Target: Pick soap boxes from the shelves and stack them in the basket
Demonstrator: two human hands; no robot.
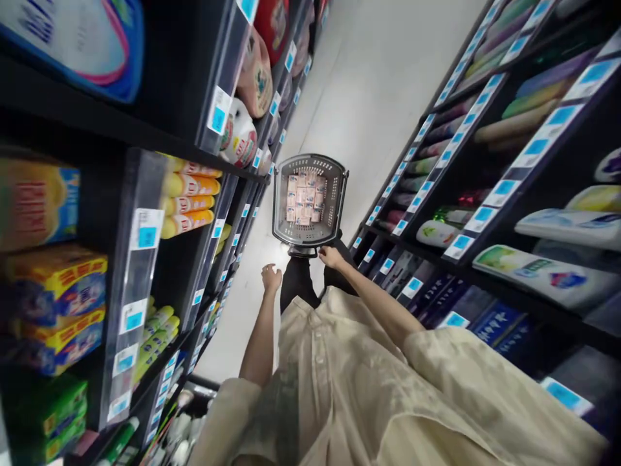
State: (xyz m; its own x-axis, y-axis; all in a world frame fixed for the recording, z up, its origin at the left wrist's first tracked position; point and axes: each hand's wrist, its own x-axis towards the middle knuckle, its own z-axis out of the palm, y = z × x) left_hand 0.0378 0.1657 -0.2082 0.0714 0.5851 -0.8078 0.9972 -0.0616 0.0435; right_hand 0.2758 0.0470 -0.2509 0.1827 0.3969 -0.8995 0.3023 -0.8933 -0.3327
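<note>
Head view: basket [336,194] of pink packs [305,196] sat mid-frame; right hand [330,257] curled by its lower rim, grip unclear; left hand [272,277] hung empty, half-open.

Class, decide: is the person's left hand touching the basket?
Apart: the head view shows pale floor between the left hand and the basket.

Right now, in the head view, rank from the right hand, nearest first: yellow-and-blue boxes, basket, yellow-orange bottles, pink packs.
1. Basket: just ahead, its near edge beside the right hand.
2. Pink packs: inside the basket, farther ahead.
3. Yellow-orange bottles: well off to the left, shelved.
4. Yellow-and-blue boxes: shelved too, farther left, toward the picture's edge.
</note>
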